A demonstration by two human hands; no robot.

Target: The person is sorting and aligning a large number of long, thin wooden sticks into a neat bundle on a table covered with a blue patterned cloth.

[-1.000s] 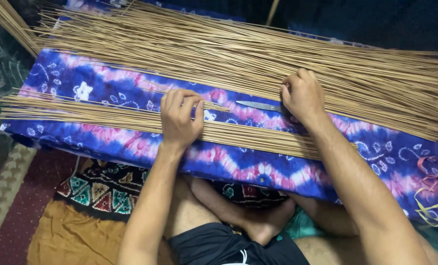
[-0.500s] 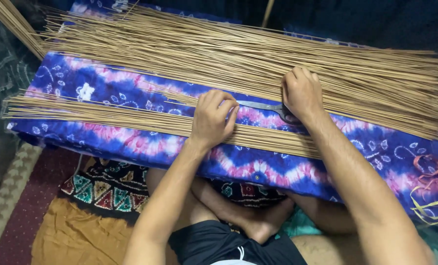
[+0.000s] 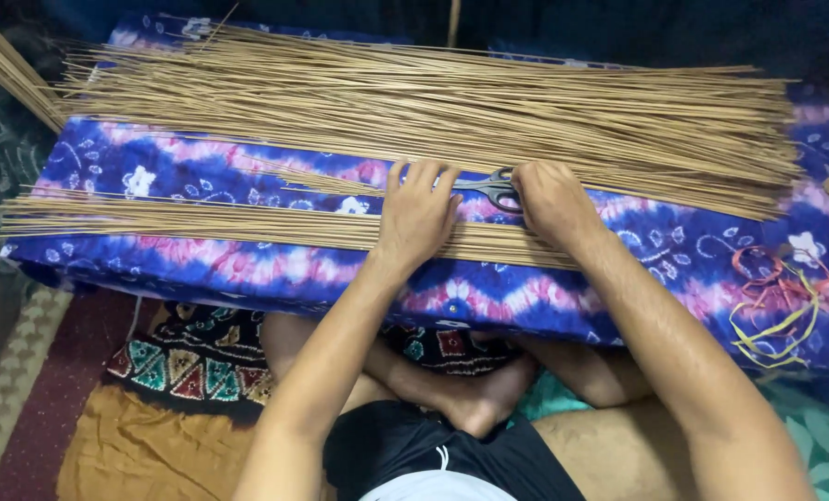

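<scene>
Sorting step judged in hand: left hand laid flat, fingers spread, on the near row of thin sticks at frame centre, nothing clasped. Right hand curled over scissors just beside; grip closure cannot be told. Big stick pile across upper frame on blue tie-dye cloth. Next move likely needs scissors properly gripped.

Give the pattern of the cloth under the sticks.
The cloth is blue and purple tie-dye with pink bands and white flower marks, seen in the head view.
</scene>
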